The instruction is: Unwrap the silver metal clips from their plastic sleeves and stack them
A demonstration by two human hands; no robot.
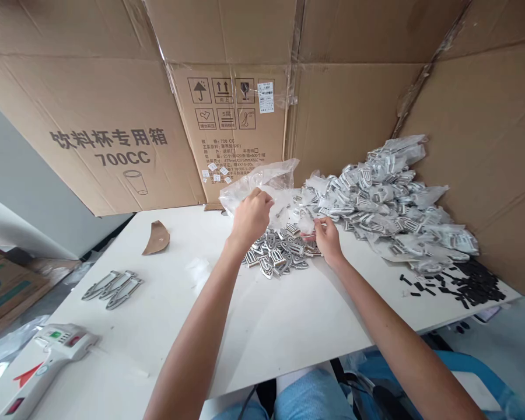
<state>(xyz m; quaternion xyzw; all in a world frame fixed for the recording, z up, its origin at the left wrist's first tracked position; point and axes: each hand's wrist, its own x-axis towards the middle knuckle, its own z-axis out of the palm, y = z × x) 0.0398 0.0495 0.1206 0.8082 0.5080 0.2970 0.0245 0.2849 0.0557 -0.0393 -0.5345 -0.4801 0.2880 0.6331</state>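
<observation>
My left hand (252,214) is closed, fingers curled down, in front of a large clear plastic bag (280,175); what its fingertips hold is hidden. My right hand (329,238) pinches a small clear plastic bag (307,221) at the right side of a heap of loose silver metal buckles (277,254). The heap lies below and between both hands on the white table (284,326). Just beyond my right hand rises a big pile of bagged silver buckles (371,198).
Small black pieces (472,283) lie at the right table edge. At left are several silver buckle-like frames (114,287), a brown cardboard scrap (156,238) and a white handheld device (52,361). Crumpled white plastic (198,273) lies beside my left forearm. Cardboard walls (245,46) stand behind.
</observation>
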